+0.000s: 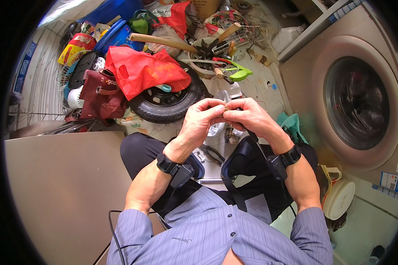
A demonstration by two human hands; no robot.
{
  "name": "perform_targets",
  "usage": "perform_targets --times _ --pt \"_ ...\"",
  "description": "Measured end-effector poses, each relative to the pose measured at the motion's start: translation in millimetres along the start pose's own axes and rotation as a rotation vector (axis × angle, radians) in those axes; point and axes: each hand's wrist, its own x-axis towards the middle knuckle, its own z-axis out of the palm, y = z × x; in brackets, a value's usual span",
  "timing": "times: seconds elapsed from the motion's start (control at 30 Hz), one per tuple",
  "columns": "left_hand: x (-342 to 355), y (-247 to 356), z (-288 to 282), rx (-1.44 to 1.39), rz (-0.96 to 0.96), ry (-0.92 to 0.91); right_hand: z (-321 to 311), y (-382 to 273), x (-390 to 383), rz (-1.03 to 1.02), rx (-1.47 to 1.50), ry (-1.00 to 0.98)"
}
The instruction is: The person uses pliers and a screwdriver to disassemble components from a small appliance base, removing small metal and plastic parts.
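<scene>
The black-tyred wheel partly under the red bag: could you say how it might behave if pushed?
The wheel probably won't roll, as it appears to lie on its side. Its thick tyre would likely resist sliding. The limp red bag on top may shift with it.

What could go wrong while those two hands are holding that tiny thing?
The tiny thing, pinched between the left hand and right hand, could slip and get lost below, perhaps near the pliers.

The thin tool with a dark handle slants from the right hand back toward the person's legs, so it might poke one.

The red bag lies on the tyre and might slide off if bumped.
</scene>
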Motion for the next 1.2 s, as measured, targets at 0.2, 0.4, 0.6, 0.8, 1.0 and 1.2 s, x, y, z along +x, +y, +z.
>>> perform_targets --times 0.2,0.4,0.6,0.8,1.0,1.2 --pt "1 -2 -1 0.085 0.040 0.052 1 6 0 0.006 0.026 -0.028" --pt "2 -6 -3 0.110 0.034 0.098 1 7 -1 0.030 0.072 -0.043" --pt "1 -3 1 0.165 0.009 0.144 -1 3 -2 -0.021 0.016 0.158" --pt "-2 -2 3 0.226 0.008 0.068 -5 10 2 -0.063 -0.090 0.205" --pt "-1 -3 4 0.193 0.053 0.117 -7 7 -4 -0.077 0.079 0.243" --pt "-2 -6 3 0.224 0.114 0.119 -3 16 1 -0.152 0.043 0.365"
